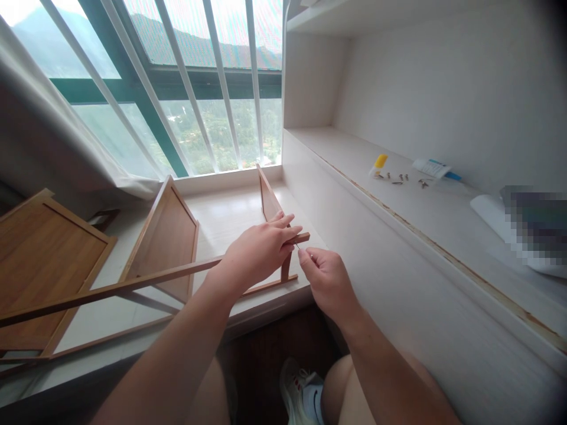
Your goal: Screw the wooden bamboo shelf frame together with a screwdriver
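A wooden shelf frame lies on the white window ledge (217,206), with a long wooden rail (168,273) running across it. My left hand (259,251) is closed over the rail close to its right end, thumb below and fingers on top. My right hand (328,280) pinches a thin metal tool, apparently a hex key (297,245), against the rail's end. Most of the tool is hidden in my fingers. Below the hands stands a small end panel (269,198), while a larger wooden panel (166,242) stands left of them.
Another wooden panel (48,254) is at the far left by the curtain (88,124). On the white shelf (367,156) at right lie several screws (403,177), a yellow-capped glue bottle (380,164) and a plastic packet (432,167). A barred window is ahead.
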The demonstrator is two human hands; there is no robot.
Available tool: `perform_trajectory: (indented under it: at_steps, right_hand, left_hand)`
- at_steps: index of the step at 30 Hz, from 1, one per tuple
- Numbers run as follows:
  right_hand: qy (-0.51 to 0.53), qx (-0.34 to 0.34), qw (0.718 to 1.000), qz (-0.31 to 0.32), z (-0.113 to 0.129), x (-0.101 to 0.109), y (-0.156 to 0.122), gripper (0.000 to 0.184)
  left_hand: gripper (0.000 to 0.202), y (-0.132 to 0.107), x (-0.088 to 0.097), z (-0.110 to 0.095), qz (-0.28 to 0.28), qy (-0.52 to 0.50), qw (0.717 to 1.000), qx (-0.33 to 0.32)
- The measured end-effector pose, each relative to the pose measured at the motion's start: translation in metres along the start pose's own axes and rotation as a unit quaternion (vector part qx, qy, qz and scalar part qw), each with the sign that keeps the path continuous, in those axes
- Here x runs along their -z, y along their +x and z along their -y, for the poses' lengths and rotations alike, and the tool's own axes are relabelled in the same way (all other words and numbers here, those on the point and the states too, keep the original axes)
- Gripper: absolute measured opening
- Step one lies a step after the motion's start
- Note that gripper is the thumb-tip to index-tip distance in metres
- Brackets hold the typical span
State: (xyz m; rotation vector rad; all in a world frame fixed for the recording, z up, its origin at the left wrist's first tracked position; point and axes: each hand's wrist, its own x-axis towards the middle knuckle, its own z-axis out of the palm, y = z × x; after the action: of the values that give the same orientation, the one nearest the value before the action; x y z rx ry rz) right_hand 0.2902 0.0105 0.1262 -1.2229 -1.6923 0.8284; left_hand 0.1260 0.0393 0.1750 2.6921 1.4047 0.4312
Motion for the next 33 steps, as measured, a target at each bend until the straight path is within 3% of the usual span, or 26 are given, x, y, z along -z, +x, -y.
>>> perform_trajectory:
  at_steps: [3,6,9,12,18,25,29,33]
  right_hand:
    - [-0.032,-0.001,0.999,-0.030,-0.001,-0.005,-0.004,0.042]
    - [-0.129,0.018,0.991,-0.043,-0.001,-0.006,-0.005,0.042]
    - [-0.199,0.031,0.979,-0.036,-0.001,-0.006,-0.005,0.042]
    - [-0.205,0.012,0.978,-0.022,-0.002,-0.008,-0.003,0.044]
    - [-0.073,-0.053,0.996,0.018,-0.005,-0.012,0.001,0.049]
    - [0.092,-0.119,0.988,0.030,-0.003,-0.021,0.003,0.046]
    - [0.284,-0.181,0.942,0.004,0.000,-0.034,0.002,0.041]
    - [0.418,-0.202,0.885,-0.032,0.008,-0.041,0.001,0.038]
  left_hand:
    - [0.035,0.000,0.000,0.000,0.000,-0.002,1.000,0.000]
    - [0.035,0.000,0.000,0.001,-0.001,-0.005,1.000,-0.001]
    - [0.034,0.000,0.000,0.001,-0.003,-0.008,1.000,-0.003]
    - [0.034,-0.001,0.000,0.001,-0.003,-0.005,1.000,-0.004]
    - [0.035,-0.001,0.001,-0.001,0.000,0.002,1.000,0.000]
    - [0.036,0.000,0.003,-0.001,0.006,0.004,1.000,0.003]
    - [0.035,0.000,0.005,-0.003,0.006,0.010,1.000,-0.008]
    - [0.037,0.000,0.007,-0.004,0.008,0.019,1.000,-0.015]
